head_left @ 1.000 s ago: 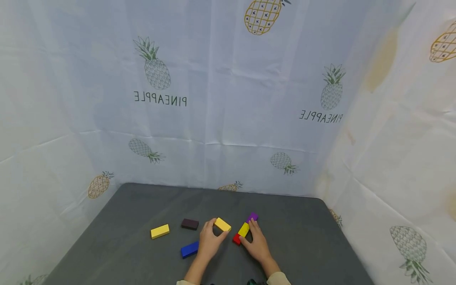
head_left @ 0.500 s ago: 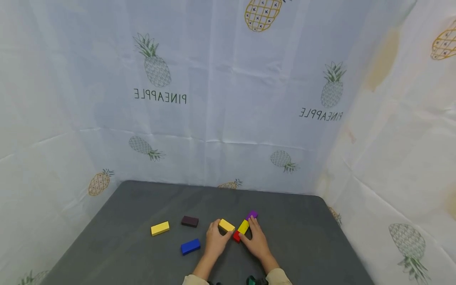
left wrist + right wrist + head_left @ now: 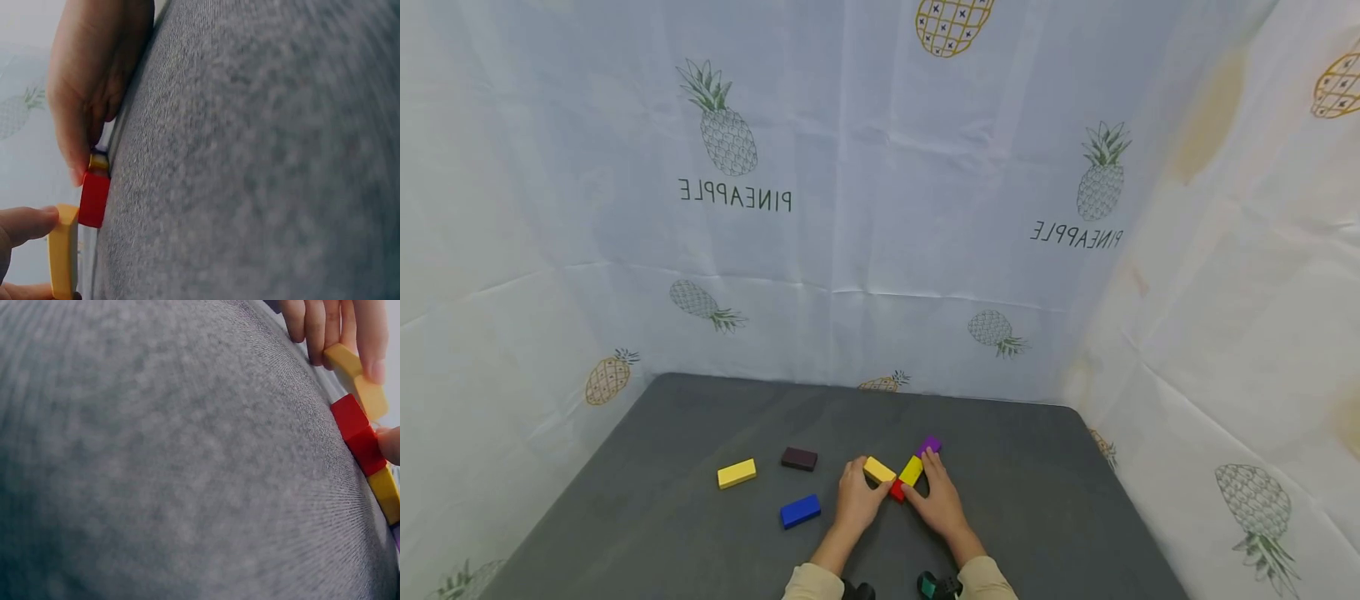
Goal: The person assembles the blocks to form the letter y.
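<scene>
In the head view my left hand [image 3: 856, 502] pinches a light yellow block [image 3: 880, 470] between thumb and fingers. One end of this block is right by a red block [image 3: 897, 492]. Red, a brighter yellow block [image 3: 912, 470] and a purple block [image 3: 930, 444] form a slanting row, end to end. My right hand [image 3: 942, 505] rests along the row's right side, fingers fairly straight. Its thumb [image 3: 390, 445] touches the red block in the right wrist view, and its fingers reach the purple one. The left wrist view has the held block raised slightly beside the red block.
Left of my hands lie a blue block [image 3: 801, 511], a dark brown block [image 3: 799, 458] and another light yellow block [image 3: 737, 473] on the dark grey table [image 3: 700, 542]. A pineapple-print curtain [image 3: 880, 208] hangs behind the table and along its sides.
My left hand has moved right with the light yellow block, bringing it up to the red block. My right hand stays at the row. The head view has tilted slightly.
</scene>
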A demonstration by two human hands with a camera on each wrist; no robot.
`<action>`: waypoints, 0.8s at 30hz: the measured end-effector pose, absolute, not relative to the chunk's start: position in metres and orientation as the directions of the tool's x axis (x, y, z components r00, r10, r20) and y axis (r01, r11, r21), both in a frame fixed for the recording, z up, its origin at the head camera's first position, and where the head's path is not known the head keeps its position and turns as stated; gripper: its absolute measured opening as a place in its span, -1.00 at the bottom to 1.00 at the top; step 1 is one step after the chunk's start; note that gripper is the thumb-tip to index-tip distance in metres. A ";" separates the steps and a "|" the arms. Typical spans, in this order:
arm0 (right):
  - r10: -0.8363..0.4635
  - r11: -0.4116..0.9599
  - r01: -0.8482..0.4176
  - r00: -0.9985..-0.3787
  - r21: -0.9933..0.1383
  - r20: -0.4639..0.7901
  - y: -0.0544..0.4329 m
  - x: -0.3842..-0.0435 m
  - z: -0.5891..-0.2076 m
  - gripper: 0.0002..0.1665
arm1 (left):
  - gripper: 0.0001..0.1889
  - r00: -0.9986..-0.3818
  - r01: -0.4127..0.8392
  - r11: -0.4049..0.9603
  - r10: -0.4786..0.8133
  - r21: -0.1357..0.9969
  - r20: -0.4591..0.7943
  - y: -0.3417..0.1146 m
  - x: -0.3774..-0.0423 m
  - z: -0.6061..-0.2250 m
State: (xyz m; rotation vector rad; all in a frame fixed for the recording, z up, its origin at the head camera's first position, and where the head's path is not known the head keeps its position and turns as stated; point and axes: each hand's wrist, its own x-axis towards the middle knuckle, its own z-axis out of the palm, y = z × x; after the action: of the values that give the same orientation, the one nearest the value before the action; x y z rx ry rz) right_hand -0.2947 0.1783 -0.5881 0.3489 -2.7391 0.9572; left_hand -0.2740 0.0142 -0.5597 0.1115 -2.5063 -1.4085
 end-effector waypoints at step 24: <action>-0.149 0.759 -0.290 -0.949 -0.582 0.279 0.178 -0.295 -0.587 -0.09 | -0.37 -0.961 0.056 0.600 -0.184 0.798 0.205 0.021 -0.274 -0.563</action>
State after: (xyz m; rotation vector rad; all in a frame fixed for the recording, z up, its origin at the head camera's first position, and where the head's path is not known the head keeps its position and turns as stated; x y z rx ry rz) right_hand -0.2947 0.1785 -0.5873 0.3467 -2.7403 0.9596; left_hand -0.2738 0.0211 -0.5629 0.1050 -2.5634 -1.2916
